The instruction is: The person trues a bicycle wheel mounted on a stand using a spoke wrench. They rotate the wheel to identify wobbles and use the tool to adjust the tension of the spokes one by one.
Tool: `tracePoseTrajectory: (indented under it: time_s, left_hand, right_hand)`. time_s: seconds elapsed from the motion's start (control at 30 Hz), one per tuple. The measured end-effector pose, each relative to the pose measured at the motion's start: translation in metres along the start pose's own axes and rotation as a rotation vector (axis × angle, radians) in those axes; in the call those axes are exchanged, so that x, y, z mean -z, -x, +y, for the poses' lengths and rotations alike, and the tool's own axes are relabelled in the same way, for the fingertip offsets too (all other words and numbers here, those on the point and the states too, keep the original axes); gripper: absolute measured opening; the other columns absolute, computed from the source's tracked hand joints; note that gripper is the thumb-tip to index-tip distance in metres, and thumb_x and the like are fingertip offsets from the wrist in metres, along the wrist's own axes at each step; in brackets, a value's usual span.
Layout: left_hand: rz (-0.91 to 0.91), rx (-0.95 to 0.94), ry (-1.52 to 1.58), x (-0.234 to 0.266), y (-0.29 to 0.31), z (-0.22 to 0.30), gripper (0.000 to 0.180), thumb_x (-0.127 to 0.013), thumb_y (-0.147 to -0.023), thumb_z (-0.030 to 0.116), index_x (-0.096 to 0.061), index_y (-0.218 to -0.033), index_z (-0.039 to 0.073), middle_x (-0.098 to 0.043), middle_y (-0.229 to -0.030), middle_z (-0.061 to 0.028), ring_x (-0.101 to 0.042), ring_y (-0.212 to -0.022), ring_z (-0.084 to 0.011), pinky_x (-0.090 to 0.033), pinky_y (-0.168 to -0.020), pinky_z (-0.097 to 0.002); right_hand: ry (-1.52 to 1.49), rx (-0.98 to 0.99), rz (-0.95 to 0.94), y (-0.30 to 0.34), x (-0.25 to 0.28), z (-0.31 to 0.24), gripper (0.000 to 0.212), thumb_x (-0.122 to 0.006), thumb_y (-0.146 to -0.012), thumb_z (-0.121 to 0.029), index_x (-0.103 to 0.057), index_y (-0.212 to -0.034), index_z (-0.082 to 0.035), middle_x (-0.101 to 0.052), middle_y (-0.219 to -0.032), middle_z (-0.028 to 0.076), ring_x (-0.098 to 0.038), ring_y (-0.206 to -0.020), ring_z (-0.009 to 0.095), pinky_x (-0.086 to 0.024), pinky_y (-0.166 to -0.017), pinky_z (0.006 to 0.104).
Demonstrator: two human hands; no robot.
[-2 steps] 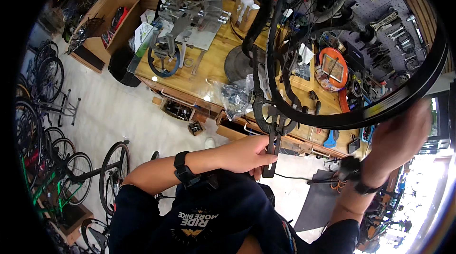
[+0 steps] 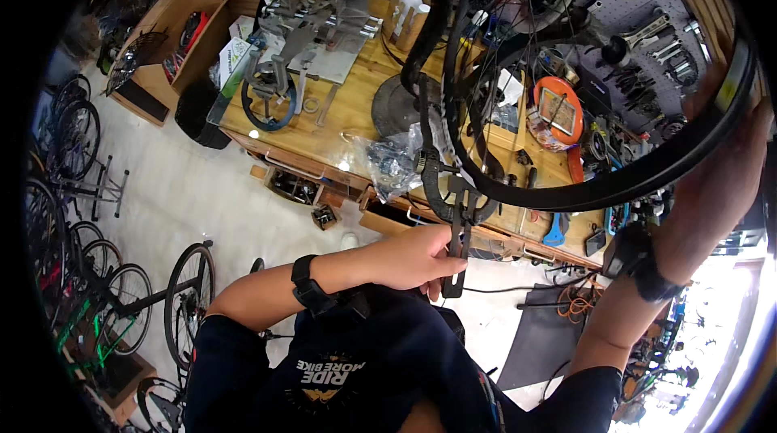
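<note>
A black-rimmed bicycle wheel (image 2: pixel 615 191) sits upright in a dark truing stand (image 2: pixel 430 164) on the workbench. Low on the stand, a flat slotted black bar (image 2: pixel 454 281) points toward me. My left hand (image 2: pixel 415 260) is closed on this bar, thumb and fingers pinching its sides. At the wheel's right side, my right hand (image 2: pixel 720 159) reaches up against the outside of the rim. Its fingers are smeared by motion and partly hidden behind the rim, so their grip is unclear. A yellow label shows on the rim near that hand.
The wooden bench (image 2: pixel 340 142) holds a clear plastic bag (image 2: pixel 392 166), an orange round container (image 2: pixel 558 112) and a blue-handled tool (image 2: pixel 556 230). Drawers (image 2: pixel 295 185) stand open below. Tools hang on the pegboard (image 2: pixel 631 8). Bicycles (image 2: pixel 121 303) stand at left.
My right hand has moved up and outward along the rim. The yellow label has travelled up the wheel's right side, so the wheel has turned. My left hand keeps hold of the bar.
</note>
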State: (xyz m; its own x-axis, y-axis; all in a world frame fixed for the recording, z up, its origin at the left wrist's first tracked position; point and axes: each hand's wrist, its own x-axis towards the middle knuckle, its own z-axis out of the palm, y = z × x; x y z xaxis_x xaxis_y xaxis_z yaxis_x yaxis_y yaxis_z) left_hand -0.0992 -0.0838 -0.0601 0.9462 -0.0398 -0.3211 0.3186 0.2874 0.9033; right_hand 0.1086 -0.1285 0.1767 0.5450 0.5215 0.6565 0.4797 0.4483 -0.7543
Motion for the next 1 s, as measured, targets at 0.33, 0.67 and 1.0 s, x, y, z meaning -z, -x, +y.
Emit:
tracePoseTrajectory:
  time_s: [0.33,0.67,1.0]
  left_hand:
    - [-0.009,-0.043,-0.062,0.004,-0.003,-0.008,0.024,-0.052,-0.100,0.025,-0.050,-0.107,0.002,-0.063,-0.074,-0.0052,-0.063,-0.056,-0.0116,-0.048,-0.047,-0.0228]
    - [0.548,-0.395,-0.677,0.042,0.028,0.075,0.040,-0.074,-0.083,0.028,-0.054,-0.105,0.001,-0.064,-0.086,-0.0094,-0.064,-0.083,-0.0189,-0.050,-0.070,-0.0312]
    - [0.432,-0.416,-0.833,0.061,-0.015,0.057,0.055,-0.067,-0.083,0.013,-0.044,-0.131,-0.001,-0.063,-0.118,-0.0156,-0.059,-0.110,-0.0273,-0.045,-0.093,-0.0373]
  right_hand:
    - [0.419,0.197,-0.434,0.098,0.025,0.057,0.044,-0.068,-0.087,-0.029,-0.056,-0.110,0.006,-0.061,-0.096,0.008,-0.054,-0.079,0.012,-0.044,-0.071,0.0251]
    - [0.278,0.116,-0.269,0.073,0.012,0.036,0.031,-0.047,-0.103,-0.026,-0.059,-0.105,0.002,-0.061,-0.086,0.000,-0.050,-0.070,0.004,-0.039,-0.062,0.0171]
    - [0.196,-0.288,-0.360,0.115,0.084,0.064,0.039,-0.041,-0.104,-0.030,-0.059,-0.094,0.003,-0.059,-0.077,0.006,-0.056,-0.065,0.010,-0.045,-0.060,0.0236]
